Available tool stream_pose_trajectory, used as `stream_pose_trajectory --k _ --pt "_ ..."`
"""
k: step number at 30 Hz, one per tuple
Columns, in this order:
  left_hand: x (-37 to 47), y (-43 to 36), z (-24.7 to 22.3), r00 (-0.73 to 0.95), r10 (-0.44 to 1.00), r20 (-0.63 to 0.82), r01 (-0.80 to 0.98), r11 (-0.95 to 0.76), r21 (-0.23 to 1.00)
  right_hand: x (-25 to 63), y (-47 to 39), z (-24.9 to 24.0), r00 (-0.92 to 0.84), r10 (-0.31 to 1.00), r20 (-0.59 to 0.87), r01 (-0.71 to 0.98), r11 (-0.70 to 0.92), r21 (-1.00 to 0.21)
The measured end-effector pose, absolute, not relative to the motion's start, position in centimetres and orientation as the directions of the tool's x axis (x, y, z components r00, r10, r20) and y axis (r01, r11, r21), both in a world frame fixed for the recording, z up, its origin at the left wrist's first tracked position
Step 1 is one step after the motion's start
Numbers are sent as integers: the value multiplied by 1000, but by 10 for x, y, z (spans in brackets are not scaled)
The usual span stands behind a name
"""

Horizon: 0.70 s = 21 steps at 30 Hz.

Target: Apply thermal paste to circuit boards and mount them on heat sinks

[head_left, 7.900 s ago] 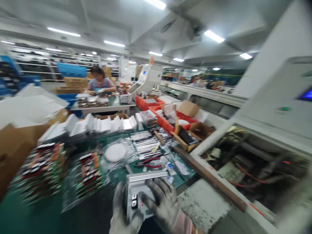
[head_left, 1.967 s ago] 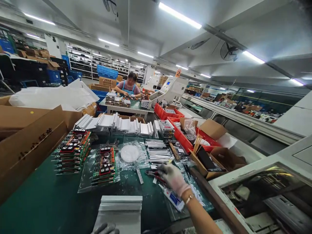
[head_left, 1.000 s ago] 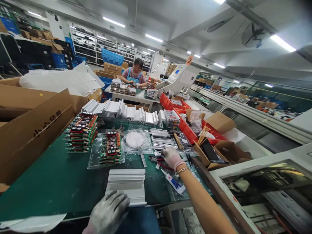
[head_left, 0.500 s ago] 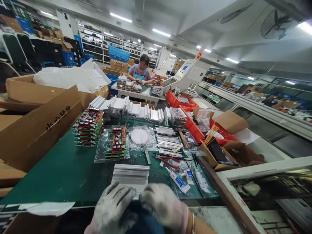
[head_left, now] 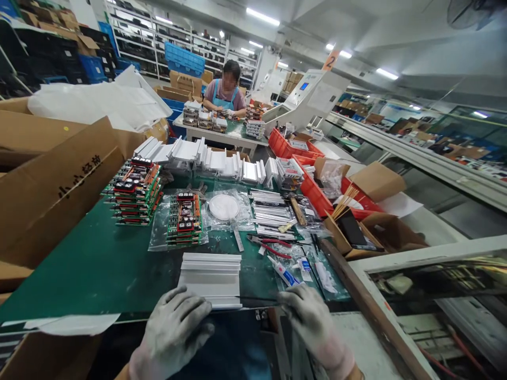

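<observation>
A white ribbed metal profile (head_left: 209, 277) lies flat near the front edge of the green table. My left hand (head_left: 176, 327), in a grey-smudged white glove, is at its lower left corner, fingers stretched out and thumb apart; whether it touches the profile I cannot tell. To the right, my gloved right hand (head_left: 311, 319) is closed on a thin dark stick-like tool (head_left: 259, 300), which points left toward the profile's lower right corner. Just beyond that hand lies a white and blue tube (head_left: 283, 272). Red-handled pliers (head_left: 273, 245) rest farther back.
Stacked circuit boards (head_left: 137, 192) stand at left, with more boards (head_left: 185, 219) on a plastic bag. A round white lid (head_left: 224, 207) and metal strips (head_left: 271, 211) lie mid-table. More profiles (head_left: 222, 166) line the back. Red bins (head_left: 317, 187) stand right; a co-worker (head_left: 225, 92) sits beyond.
My right hand has moved right, away from the profile and my left hand, and the thin dark tool now shows in it. My left hand has shifted slightly left. The view has tilted down a little.
</observation>
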<state>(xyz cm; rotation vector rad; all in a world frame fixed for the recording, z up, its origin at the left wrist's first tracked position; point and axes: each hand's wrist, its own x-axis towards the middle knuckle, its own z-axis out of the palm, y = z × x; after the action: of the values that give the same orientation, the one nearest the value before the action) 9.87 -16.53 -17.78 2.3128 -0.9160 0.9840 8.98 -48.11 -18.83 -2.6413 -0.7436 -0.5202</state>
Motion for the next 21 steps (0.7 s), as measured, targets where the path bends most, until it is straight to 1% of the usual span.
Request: stream_pose_trajectory --k 3,9,11,16,19,21 --pt "102 -163 -181 532 -389 752 -706 -694 141 90 -493 -194 826 405 393 508 -836 -206" --pt "106 -166 -196 554 -435 709 -716 -684 140 94 -497 -208 839 437 324 503 -851 -152" --pt "108 -168 -201 547 -434 715 -722 -677 141 97 -495 -209 840 447 309 508 -847 -156" --pt "111 -171 -207 525 -435 732 -739 -660 138 107 -465 -209 818 492 298 569 -767 -295" --pt "110 -172 -208 525 -465 713 -755 -642 138 115 -437 -208 780 548 301 625 -701 -342" --pt "109 -169 -206 526 -490 695 -767 -626 139 118 -423 -205 769 571 288 638 -653 -408"
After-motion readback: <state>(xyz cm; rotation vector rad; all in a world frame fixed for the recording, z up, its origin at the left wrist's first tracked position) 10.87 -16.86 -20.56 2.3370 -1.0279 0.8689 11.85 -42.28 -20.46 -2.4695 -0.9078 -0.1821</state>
